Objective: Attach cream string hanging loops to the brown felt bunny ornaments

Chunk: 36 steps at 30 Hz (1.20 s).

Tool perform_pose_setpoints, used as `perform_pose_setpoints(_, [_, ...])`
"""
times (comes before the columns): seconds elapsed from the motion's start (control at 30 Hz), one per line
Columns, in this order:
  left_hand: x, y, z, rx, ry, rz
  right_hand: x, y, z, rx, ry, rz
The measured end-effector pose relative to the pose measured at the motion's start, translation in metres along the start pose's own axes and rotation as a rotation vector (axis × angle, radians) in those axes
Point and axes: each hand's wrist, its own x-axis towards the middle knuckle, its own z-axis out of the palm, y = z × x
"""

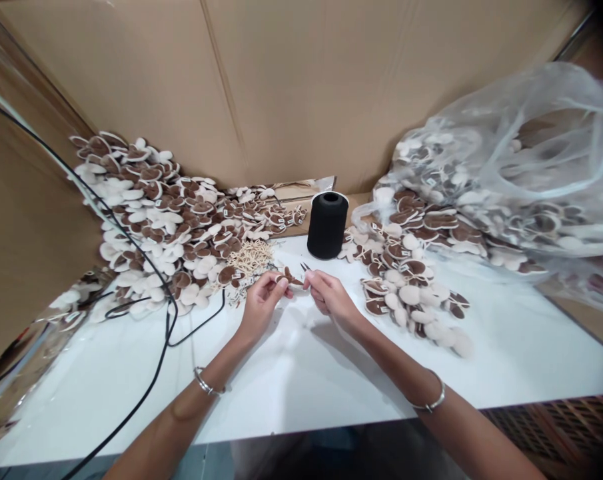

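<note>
Nearest: both bare forearms reach in over a white surface [281,400], a silver bracelet on the left wrist [204,381], another bracelet [434,400] on the right forearm. Brown lattice [566,430] below the surface edge, lower right. Black cable [154,383] runs up the left side, loops on the surface.

Middle: left hand [262,300] has fingers pinched narrow on a small brown and whitish plush piece [288,276], held up just above the surface, near center. Right hand [331,293] has fingers curled around a dark pointed tool [305,267]; two tips stick out, slightly apart, near the piece. Can't tell if tool touches it.

Just past the left hand: heap of small beige bits [251,255]. Big pile of brown and whitish plush pieces [156,220] left of it, stretching back. Smaller pile [406,287] on the right, pieces overlapping.

Farther: black thread cone [327,227] upright between the piles. Clear plastic bag [536,167], right, more plush pieces inside. Back: tan cardboard wall [306,80].
</note>
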Motion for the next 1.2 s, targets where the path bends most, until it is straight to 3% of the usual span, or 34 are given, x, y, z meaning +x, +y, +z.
perform_pose_setpoints(0.13, [-0.001, -0.001, 0.001, -0.014, -0.042, 0.019, 0.001, 0.001, 0.002, 0.162, -0.070, 0.160])
perform_pose_setpoints(0.27, [0.001, -0.007, -0.004, 0.146, -0.042, 0.099, 0.001, 0.003, -0.001, 0.254, -0.177, 0.164])
perform_pose_setpoints(0.4, [0.003, -0.014, -0.008, 0.313, -0.015, 0.183, 0.001, 0.001, 0.001, 0.200, -0.079, 0.078])
perform_pose_setpoints(0.53, [0.000, -0.016, -0.005, 0.448, 0.076, 0.407, 0.001, 0.003, 0.003, 0.085, 0.018, -0.021])
perform_pose_setpoints(0.63, [-0.003, -0.013, -0.003, 0.628, 0.076, 0.524, 0.000, 0.005, 0.005, 0.035, 0.030, -0.068])
perform_pose_setpoints(0.83, [-0.004, -0.008, -0.001, 0.621, 0.078, 0.432, -0.003, 0.007, 0.010, 0.032, 0.048, -0.152])
perform_pose_setpoints(0.97, [-0.004, -0.009, -0.001, 0.574, 0.061, 0.288, -0.003, 0.008, 0.010, 0.059, 0.027, -0.147])
perform_pose_setpoints(1.2, [-0.002, -0.016, -0.002, 0.273, -0.025, 0.051, 0.000, 0.013, 0.010, 0.063, 0.006, -0.130])
